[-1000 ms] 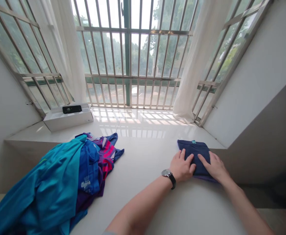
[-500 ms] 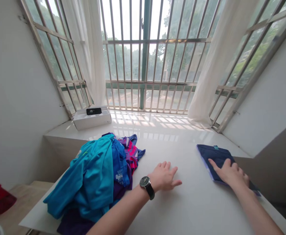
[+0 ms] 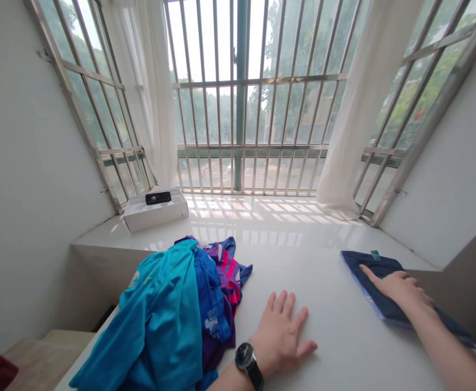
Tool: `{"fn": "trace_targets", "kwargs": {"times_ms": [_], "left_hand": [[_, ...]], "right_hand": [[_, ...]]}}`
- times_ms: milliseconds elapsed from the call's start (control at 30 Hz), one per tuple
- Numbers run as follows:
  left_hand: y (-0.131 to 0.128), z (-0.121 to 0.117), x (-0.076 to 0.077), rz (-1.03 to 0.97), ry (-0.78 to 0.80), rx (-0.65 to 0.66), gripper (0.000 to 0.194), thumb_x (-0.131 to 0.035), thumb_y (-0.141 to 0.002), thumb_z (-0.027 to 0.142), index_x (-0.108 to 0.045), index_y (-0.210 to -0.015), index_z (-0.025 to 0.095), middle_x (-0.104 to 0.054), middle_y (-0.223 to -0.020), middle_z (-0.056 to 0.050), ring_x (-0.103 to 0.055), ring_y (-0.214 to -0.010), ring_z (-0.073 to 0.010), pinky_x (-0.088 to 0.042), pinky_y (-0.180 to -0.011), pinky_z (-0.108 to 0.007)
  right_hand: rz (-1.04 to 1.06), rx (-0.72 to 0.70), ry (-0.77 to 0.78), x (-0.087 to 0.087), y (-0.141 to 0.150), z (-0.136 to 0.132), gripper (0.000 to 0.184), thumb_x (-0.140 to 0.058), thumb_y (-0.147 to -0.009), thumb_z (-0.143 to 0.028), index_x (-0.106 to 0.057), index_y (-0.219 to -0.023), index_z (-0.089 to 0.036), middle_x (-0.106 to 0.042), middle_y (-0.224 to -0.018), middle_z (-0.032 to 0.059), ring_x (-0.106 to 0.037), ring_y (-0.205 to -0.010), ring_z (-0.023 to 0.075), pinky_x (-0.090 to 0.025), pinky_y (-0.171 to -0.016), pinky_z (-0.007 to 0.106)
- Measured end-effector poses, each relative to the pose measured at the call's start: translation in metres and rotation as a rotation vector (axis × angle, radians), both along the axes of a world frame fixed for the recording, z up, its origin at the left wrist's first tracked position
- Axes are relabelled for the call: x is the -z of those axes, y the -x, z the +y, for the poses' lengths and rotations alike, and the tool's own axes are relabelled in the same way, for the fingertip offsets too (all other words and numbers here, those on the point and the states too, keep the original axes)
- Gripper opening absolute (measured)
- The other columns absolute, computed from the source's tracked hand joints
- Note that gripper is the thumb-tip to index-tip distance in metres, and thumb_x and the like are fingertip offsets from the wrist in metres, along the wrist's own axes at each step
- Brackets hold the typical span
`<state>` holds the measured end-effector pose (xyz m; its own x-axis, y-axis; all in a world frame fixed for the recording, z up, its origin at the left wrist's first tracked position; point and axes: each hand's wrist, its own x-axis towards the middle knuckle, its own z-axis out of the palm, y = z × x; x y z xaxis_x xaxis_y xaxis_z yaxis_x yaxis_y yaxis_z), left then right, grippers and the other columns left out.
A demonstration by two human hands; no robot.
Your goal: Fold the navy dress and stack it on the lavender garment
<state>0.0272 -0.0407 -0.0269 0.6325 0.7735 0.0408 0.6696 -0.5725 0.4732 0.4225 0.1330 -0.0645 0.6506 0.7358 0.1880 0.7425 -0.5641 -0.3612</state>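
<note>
Navy folded garment (image 3: pixel 378 266): flat on the glossy white window sill (image 3: pixel 303 255), at right
Right hand (image 3: pixel 396 288): open, fingers nearly together, pressed flat on the garment, not gripping
Left hand (image 3: pixel 280 336): open, fingers spread, flat on the sill
Teal, blue and magenta clothes heap (image 3: pixel 172 309): just left of the left hand
White box (image 3: pixel 155 214): far back, by the barred window (image 3: pixel 241 108)
</note>
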Motion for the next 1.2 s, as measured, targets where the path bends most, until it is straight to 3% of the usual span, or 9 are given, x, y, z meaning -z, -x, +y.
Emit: {"fn": "trace_targets", "kwargs": {"times_ms": [100, 200, 433, 600, 767, 967, 1100, 1200], "left_hand": [[0.0, 0.0, -0.003, 0.005, 0.02, -0.005, 0.074, -0.026, -0.097, 0.067, -0.032, -0.154, 0.02, -0.015, -0.164, -0.016, -0.01, -0.151, -0.0364, -0.007, -0.121, -0.059], [0.0, 0.001, -0.001, 0.016, 0.019, -0.012, 0.073, -0.027, -0.097, 0.067, -0.032, -0.155, 0.023, -0.014, -0.164, -0.013, -0.009, -0.151, -0.0357, -0.007, -0.122, -0.058], [-0.003, 0.002, 0.0, 0.02, 0.021, -0.018, 0.073, -0.026, -0.097, 0.068, -0.032, -0.155, 0.024, -0.016, -0.164, -0.015, -0.009, -0.151, -0.0351, -0.005, -0.122, -0.058], [-0.003, -0.001, -0.008, 0.02, 0.039, -0.016, 0.074, -0.022, -0.097, 0.068, -0.032, -0.155, 0.023, -0.016, -0.163, -0.016, -0.007, -0.151, -0.0341, -0.004, -0.122, -0.058], [-0.002, -0.001, -0.008, 0.036, 0.031, -0.011, 0.074, -0.021, -0.097, 0.067, -0.032, -0.155, 0.022, -0.016, -0.163, -0.017, -0.007, -0.151, -0.0337, -0.003, -0.122, -0.057], [-0.004, 0.0, -0.002, 0.069, -0.011, -0.004, 0.072, -0.023, -0.098, 0.065, -0.032, -0.154, 0.021, -0.019, -0.163, -0.017, -0.012, -0.151, -0.0346, -0.008, -0.121, -0.057], [0.002, 0.002, -0.007, 0.119, -0.081, 0.01, 0.06, -0.038, -0.098, 0.057, -0.043, -0.147, 0.021, -0.036, -0.156, -0.016, -0.027, -0.147, -0.0339, -0.022, -0.12, -0.054], [0.021, 0.009, -0.02, 0.143, -0.172, -0.083, 0.044, -0.054, -0.094, 0.045, -0.058, -0.132, 0.024, -0.052, -0.144, -0.012, -0.035, -0.142, -0.0318, -0.031, -0.116, -0.049]], "right_hand": [[0.083, 0.062, 0.129, 0.005, 0.006, 0.001, 0.119, -0.049, -0.067, -0.083, -0.036, -0.145, 0.005, -0.044, -0.135, 0.0414, -0.046, -0.124, 0.0548, -0.037, -0.096, 0.064], [0.05, -0.044, 0.157, 0.001, 0.009, 0.002, 0.115, -0.043, -0.068, -0.085, -0.038, -0.144, 0.002, -0.047, -0.137, 0.0361, -0.049, -0.122, 0.0511, -0.038, -0.099, 0.061], [-0.003, -0.091, 0.186, -0.009, 0.013, 0.009, 0.111, -0.035, -0.071, -0.087, -0.043, -0.141, 0.0, -0.05, -0.134, 0.0342, -0.048, -0.125, 0.0472, -0.038, -0.099, 0.059], [-0.095, -0.109, 0.197, -0.021, 0.011, -0.015, 0.107, -0.033, -0.072, -0.089, -0.048, -0.137, -0.005, -0.05, -0.135, 0.031, -0.044, -0.129, 0.0471, -0.036, -0.102, 0.056], [-0.234, -0.129, 0.186, -0.006, 0.022, -0.045, 0.09, -0.032, -0.083, -0.078, -0.05, -0.131, -0.004, -0.058, -0.123, 0.0283, -0.055, -0.118, 0.0407, -0.037, -0.099, 0.048], [-0.279, -0.088, 0.169, -0.002, 0.03, -0.048, 0.084, -0.035, -0.086, -0.073, -0.051, -0.127, -0.002, -0.06, -0.119, 0.028, -0.058, -0.113, 0.0402, -0.038, -0.095, 0.045], [-0.286, -0.109, 0.077, -0.002, 0.032, -0.054, 0.077, -0.035, -0.088, -0.068, -0.053, -0.127, -0.004, -0.062, -0.117, 0.026, -0.057, -0.113, 0.0377, -0.037, -0.096, 0.046], [-0.273, -0.126, -0.021, 0.002, 0.033, -0.061, 0.07, -0.033, -0.09, -0.062, -0.053, -0.129, -0.007, -0.063, -0.121, 0.0226, -0.056, -0.117, 0.0343, -0.035, -0.1, 0.045]]}}
